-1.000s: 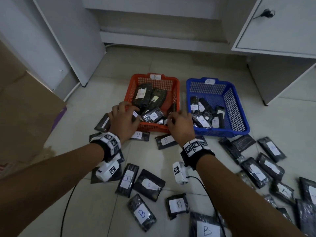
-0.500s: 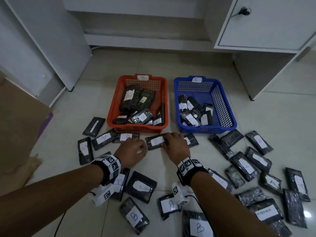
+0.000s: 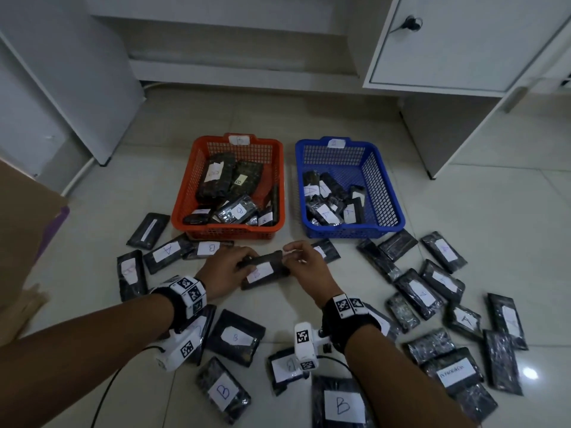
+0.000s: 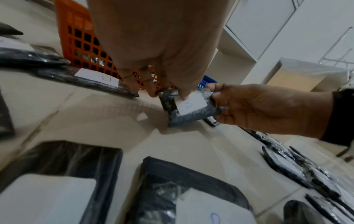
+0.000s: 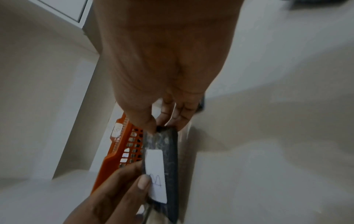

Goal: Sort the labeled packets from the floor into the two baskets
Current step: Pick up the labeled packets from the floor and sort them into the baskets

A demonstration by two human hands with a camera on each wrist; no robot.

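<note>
Black B-labeled packet [image 3: 262,270] pinched at both ends, before orange basket [image 3: 228,233] and blue basket [image 3: 352,233].

We see glossy, crinkled black plastic packets [image 3: 234,337] with matt white paper labels [image 3: 342,404], lying on a smooth, shiny tiled floor [image 3: 494,211]; the orange basket [image 3: 197,168] and blue basket [image 3: 386,186] look like moulded plastic mesh

White cabinet [image 3: 457,44] standing at far right, door shut, small dark knob [image 3: 411,23] sitting on door. Left of cabinet, open recess with low white ledge [image 3: 241,69] running along back. Further left of cabinet, tall white panel [image 3: 102,75] leaning; brown cardboard [image 3: 21,236] lying beyond panel, purple edge showing.
</note>
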